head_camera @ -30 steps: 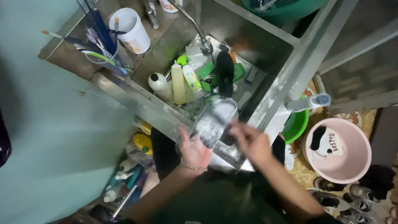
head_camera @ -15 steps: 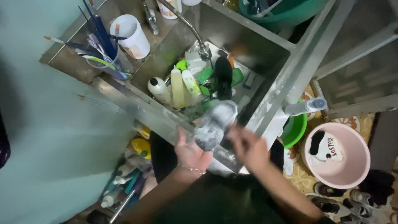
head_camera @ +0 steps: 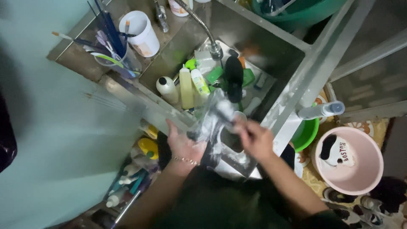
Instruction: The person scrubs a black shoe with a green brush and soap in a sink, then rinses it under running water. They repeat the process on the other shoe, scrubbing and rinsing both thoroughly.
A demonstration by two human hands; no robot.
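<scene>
**Both hands on a soapy glass over the sink**

A clear glass [head_camera: 214, 116], blurred and streaked with white foam, is held tilted above the near edge of the steel sink [head_camera: 271, 55], just in front of the person's body. The left hand [head_camera: 183, 143] cups it from below and from the side, palm up and fingers spread along the glass wall, a thin bracelet at the wrist. The right hand [head_camera: 253, 138] is closed at the glass's other end, knuckles up, fingers curled toward the rim; whether they reach inside cannot be told through the blur. Both forearms rise from the bottom of the view and meet at the glass, the hands close together with only the glass between them.

Behind the glass, in the basin, stand a white bottle [head_camera: 167, 88], a yellow bottle [head_camera: 186, 87] and a dark brush [head_camera: 233, 77] under the tap [head_camera: 215, 50]. On the ledge at the far left sits a white cup [head_camera: 140, 29] beside a holder of toothbrushes [head_camera: 111, 51]. On the floor to the right lie a green bowl [head_camera: 308, 134] and a pink basin [head_camera: 349, 160].
</scene>
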